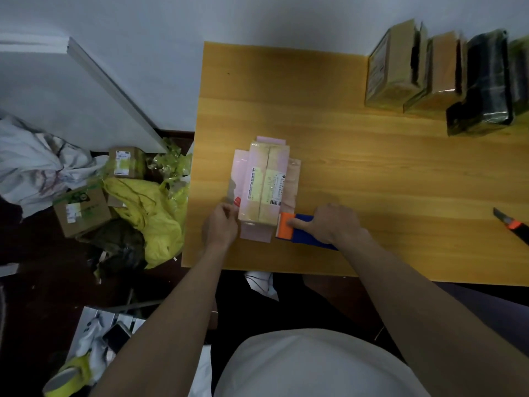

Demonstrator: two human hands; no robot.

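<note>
A pink cardboard box (264, 181), sealed with clear tape and bearing a shipping label, lies near the front left of the wooden table (372, 167). My left hand (220, 224) pinches the box's near left flap. My right hand (329, 223) grips a blue and orange tape dispenser (297, 230), thumb on its orange head, which touches the box's near right corner.
Two tape-wrapped brown boxes (395, 67) and a black-wrapped parcel (483, 84) stand at the table's back right. A utility knife (512, 226) lies at the right edge. On the floor to the left are small cartons (83, 212), yellow plastic (154, 213) and a tape roll (68, 376).
</note>
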